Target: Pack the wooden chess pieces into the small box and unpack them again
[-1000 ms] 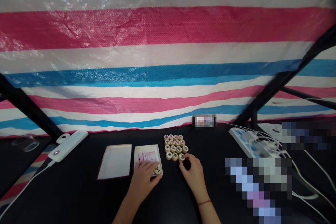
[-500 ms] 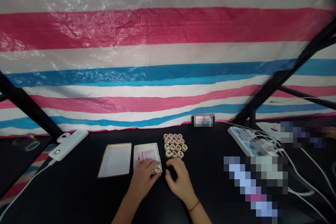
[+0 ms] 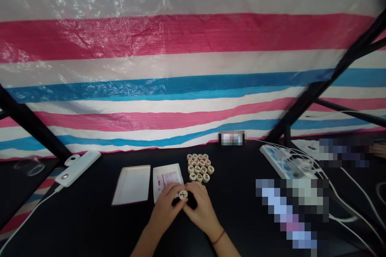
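A round xiangqi piece [image 3: 183, 194] with a black character on top sits between my two hands, just above the near right corner of the white box [image 3: 159, 168]. My left hand [image 3: 165, 205] is closed on its left side. My right hand [image 3: 204, 208] has its thumb and fingers closed against the right side. Beyond my right hand, several more xiangqi pieces [image 3: 197, 170] stand in close rows, with red characters in the far rows and black ones nearer. Part of the box and the red printed sheet inside it are hidden by my left hand.
Left of the box lies its open lid [image 3: 132, 184]. A white power bank [image 3: 80, 170] with a cable is farther left, near a clear cup [image 3: 30, 165]. A phone [image 3: 232, 138] leans at the back. On the right are a power strip [image 3: 273, 158] and tangled white cables.
My right hand has moved left and closed on the piece that my left hand held. The piece has shifted slightly to the right. The view has tilted a little.
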Action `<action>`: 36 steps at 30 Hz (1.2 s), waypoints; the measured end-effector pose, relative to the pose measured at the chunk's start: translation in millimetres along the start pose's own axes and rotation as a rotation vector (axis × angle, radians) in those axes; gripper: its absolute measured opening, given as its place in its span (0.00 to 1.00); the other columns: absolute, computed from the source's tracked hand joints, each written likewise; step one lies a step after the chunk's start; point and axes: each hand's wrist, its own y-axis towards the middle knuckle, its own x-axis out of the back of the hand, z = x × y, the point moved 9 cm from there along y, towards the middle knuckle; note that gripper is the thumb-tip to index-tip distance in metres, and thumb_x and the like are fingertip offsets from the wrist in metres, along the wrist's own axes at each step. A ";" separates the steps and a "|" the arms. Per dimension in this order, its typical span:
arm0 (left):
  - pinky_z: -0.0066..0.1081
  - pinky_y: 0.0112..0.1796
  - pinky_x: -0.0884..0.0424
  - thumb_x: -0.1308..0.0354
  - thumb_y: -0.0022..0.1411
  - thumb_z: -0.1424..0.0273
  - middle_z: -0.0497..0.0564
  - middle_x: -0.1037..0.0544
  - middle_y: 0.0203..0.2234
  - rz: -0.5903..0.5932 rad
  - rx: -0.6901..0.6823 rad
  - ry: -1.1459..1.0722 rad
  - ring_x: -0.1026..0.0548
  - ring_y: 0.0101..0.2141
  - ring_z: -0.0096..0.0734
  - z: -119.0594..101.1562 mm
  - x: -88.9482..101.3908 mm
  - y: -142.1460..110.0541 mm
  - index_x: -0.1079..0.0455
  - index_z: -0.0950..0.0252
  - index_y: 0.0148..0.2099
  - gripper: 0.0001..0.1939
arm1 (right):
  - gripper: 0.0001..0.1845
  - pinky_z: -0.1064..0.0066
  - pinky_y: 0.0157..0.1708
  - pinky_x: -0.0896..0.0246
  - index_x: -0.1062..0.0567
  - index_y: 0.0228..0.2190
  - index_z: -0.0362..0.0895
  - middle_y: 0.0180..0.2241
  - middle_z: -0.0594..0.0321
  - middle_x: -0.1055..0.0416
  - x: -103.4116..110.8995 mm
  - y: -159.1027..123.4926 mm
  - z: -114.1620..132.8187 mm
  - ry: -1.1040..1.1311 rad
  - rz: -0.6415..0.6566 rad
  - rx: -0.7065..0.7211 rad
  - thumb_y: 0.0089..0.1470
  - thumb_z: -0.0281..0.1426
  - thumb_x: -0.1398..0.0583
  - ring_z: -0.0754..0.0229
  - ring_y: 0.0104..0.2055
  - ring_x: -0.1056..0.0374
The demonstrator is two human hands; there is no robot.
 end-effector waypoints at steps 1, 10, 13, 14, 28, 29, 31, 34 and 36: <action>0.37 0.48 0.28 0.44 0.63 0.69 0.52 0.23 0.43 0.001 0.003 -0.033 0.25 0.45 0.36 -0.1 -2.3 -0.7 0.28 0.59 0.47 0.11 | 0.14 0.62 0.44 0.36 0.30 0.41 0.47 0.40 0.59 0.27 0.9 -0.6 0.9 0.006 -0.017 0.013 0.51 0.25 0.41 0.54 0.44 0.31; 0.44 0.50 0.31 0.45 0.65 0.63 0.53 0.20 0.43 -0.131 -0.111 0.191 0.23 0.44 0.39 -0.5 8.8 -2.8 0.29 0.59 0.50 0.13 | 0.12 0.58 0.42 0.39 0.29 0.38 0.42 0.37 0.51 0.28 69.9 -27.3 -69.1 -0.304 -0.560 -0.339 0.54 0.37 0.42 0.49 0.41 0.33; 0.44 0.49 0.31 0.47 0.66 0.64 0.53 0.20 0.42 -0.150 -0.132 0.274 0.23 0.43 0.39 -1.6 13.2 -1.9 0.29 0.59 0.50 0.13 | 0.17 0.57 0.39 0.41 0.28 0.38 0.41 0.39 0.49 0.28 76.7 -38.4 -107.4 -0.381 -0.488 -0.575 0.51 0.39 0.44 0.47 0.40 0.34; 0.43 0.48 0.31 0.47 0.66 0.64 0.53 0.20 0.42 -0.157 -0.136 0.289 0.23 0.42 0.39 -2.5 14.3 -1.7 0.29 0.60 0.50 0.13 | 0.18 0.57 0.39 0.41 0.28 0.39 0.42 0.40 0.51 0.27 75.5 -40.9 -115.9 -0.394 -0.441 -0.638 0.50 0.39 0.45 0.46 0.40 0.34; 0.40 0.46 0.31 0.46 0.66 0.62 0.52 0.21 0.38 -0.148 -0.195 0.345 0.24 0.39 0.36 -11.5 11.3 -2.7 0.29 0.59 0.53 0.15 | 0.15 0.56 0.41 0.42 0.26 0.36 0.45 0.39 0.54 0.26 69.6 -31.8 -101.3 -0.329 -0.355 -0.618 0.53 0.41 0.45 0.47 0.42 0.34; 0.40 0.46 0.31 0.46 0.65 0.62 0.52 0.21 0.38 -0.144 -0.204 0.345 0.24 0.39 0.36 -13.3 10.5 -2.9 0.29 0.59 0.53 0.16 | 0.15 0.57 0.41 0.41 0.27 0.35 0.44 0.38 0.53 0.26 68.9 -29.2 -90.2 -0.281 -0.395 -0.546 0.54 0.41 0.46 0.49 0.41 0.34; 0.40 0.46 0.32 0.45 0.65 0.63 0.52 0.22 0.37 -0.136 -0.218 0.348 0.24 0.39 0.36 -16.5 8.7 -3.3 0.30 0.59 0.55 0.17 | 0.13 0.61 0.42 0.38 0.27 0.35 0.43 0.35 0.54 0.27 56.4 -21.9 -62.3 -0.152 -0.378 -0.384 0.56 0.39 0.45 0.53 0.40 0.33; 0.40 0.45 0.33 0.45 0.65 0.66 0.51 0.22 0.36 -0.113 -0.246 0.345 0.25 0.38 0.36 -20.2 4.2 -3.9 0.31 0.57 0.56 0.18 | 0.10 0.68 0.37 0.35 0.27 0.37 0.45 0.32 0.59 0.27 18.8 -15.7 -24.3 0.014 -0.176 -0.282 0.54 0.36 0.40 0.57 0.34 0.31; 0.38 0.43 0.34 0.44 0.64 0.67 0.51 0.22 0.36 -0.098 -0.271 0.338 0.25 0.38 0.35 -22.6 1.2 -4.6 0.33 0.55 0.58 0.20 | 0.08 0.70 0.35 0.34 0.27 0.36 0.44 0.31 0.61 0.27 3.2 -17.0 -7.8 0.076 -0.128 -0.288 0.53 0.34 0.39 0.59 0.33 0.31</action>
